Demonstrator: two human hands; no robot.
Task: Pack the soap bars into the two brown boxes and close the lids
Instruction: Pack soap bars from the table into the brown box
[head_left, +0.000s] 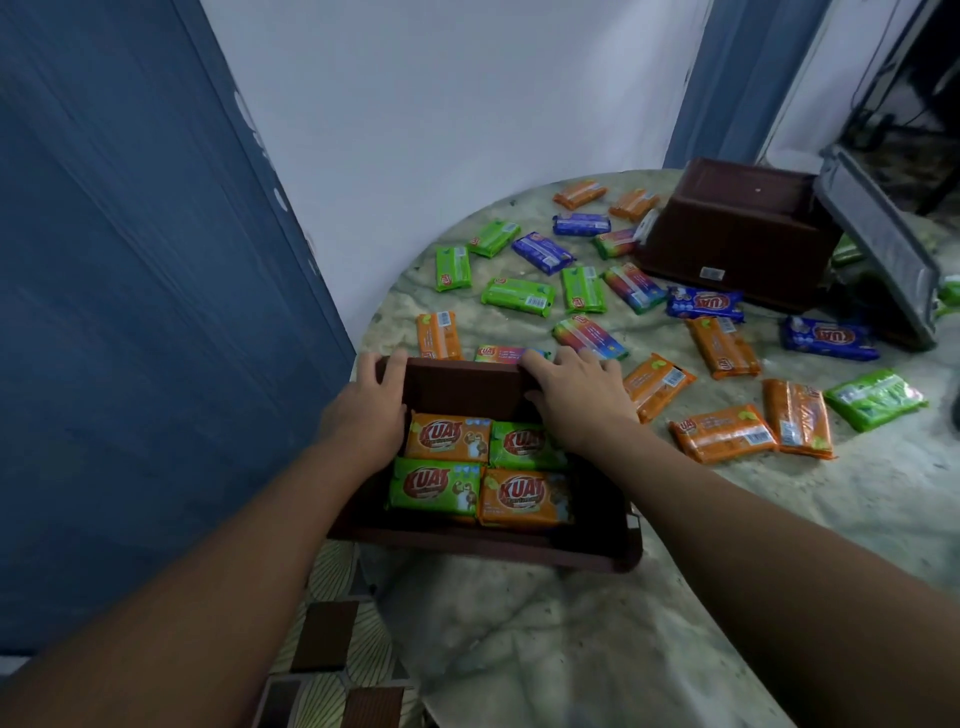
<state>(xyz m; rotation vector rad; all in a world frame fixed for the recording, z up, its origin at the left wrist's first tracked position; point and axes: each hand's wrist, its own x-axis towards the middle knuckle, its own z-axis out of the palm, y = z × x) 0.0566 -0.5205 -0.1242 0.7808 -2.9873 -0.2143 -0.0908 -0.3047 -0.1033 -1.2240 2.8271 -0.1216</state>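
"KUAT" reads on the four soap bars (480, 470) in the near brown box (467, 545).

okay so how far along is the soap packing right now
Early. Done: four bars, two orange and two green, lie on top in the near box. In hand: the left hand and right hand both grip that box's far wall; its lid isn't closed. Left: many loose bars scattered on the table, plus the far box, lying tipped over with its lid open.
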